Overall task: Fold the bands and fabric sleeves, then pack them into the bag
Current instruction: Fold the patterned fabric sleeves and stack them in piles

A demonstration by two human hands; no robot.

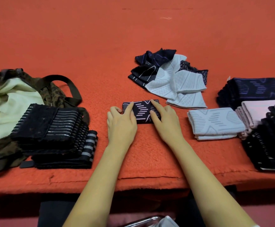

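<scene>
A folded dark sleeve with pale stripes (142, 110) lies at the middle of the red surface. My left hand (121, 121) rests on its left end, fingers laid across the top and thumb at the edge. My right hand (163, 117) presses its right end with straight fingers. A camouflage bag (6, 99) with a pale lining lies open at the left. A stack of folded black striped bands (56, 136) sits beside the bag. An unfolded heap of dark and white sleeves (171, 76) lies behind my hands.
Folded piles stand at the right: a white sleeve (215, 123), pink ones (256, 112), dark purple-striped ones (254, 90) and black ones (271, 145). The red blanket's front edge (133, 182) runs just below my forearms. A metal tube (143, 221) shows at the bottom.
</scene>
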